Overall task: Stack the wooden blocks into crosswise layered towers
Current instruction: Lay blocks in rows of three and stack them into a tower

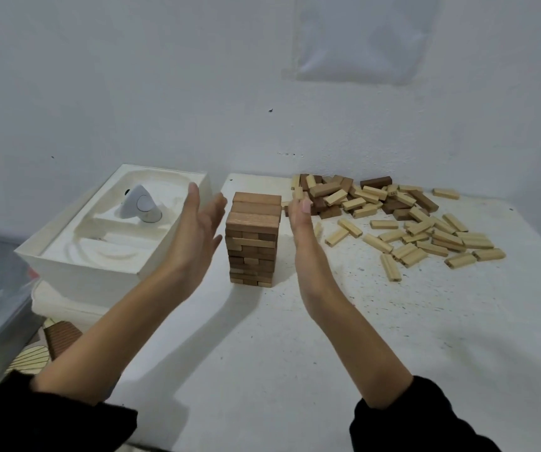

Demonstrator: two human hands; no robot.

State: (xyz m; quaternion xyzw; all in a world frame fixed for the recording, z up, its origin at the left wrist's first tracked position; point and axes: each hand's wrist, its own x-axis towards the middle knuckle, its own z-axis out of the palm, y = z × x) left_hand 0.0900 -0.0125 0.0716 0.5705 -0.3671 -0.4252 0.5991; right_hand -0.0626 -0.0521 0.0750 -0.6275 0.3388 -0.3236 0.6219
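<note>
A tower of wooden blocks (252, 239) stands in the middle of the white table (262, 353), several crosswise layers high, with three brown blocks on top. My left hand (197, 230) is flat and open just left of the tower, palm facing it, a small gap between. My right hand (301, 223) is flat and open just right of the tower, palm facing in, also apart from it. Neither hand holds anything. A loose pile of light and dark blocks (403, 220) lies scattered at the right back of the table.
A white open box (77, 256) with a moulded insert and a small grey-white device (140, 205) sits at the left, close behind my left hand. The wall rises right behind the table. A grey surface and patterned floor lie at the far left.
</note>
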